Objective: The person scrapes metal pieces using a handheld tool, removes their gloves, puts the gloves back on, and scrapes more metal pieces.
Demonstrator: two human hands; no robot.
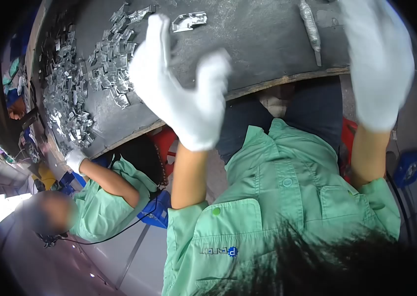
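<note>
The left hand (179, 98), in a white glove, is in the upper middle of the frame, with its thumb and fingers spread apart and nothing seen between them. Just right of its fingertips, one shiny bent metal piece (189, 21) lies by itself on the dark surface (262, 44). Lots of small metal pieces (65, 84) lie in heaps at the upper left. The right hand (381, 64), gloved too, is blurry at the upper right, and I cannot tell if its fingers are apart or together. Near it lies a thin silver-wrapped tool (310, 29). At the lower left, a co-worker (110, 212) wears a green shirt.
</note>
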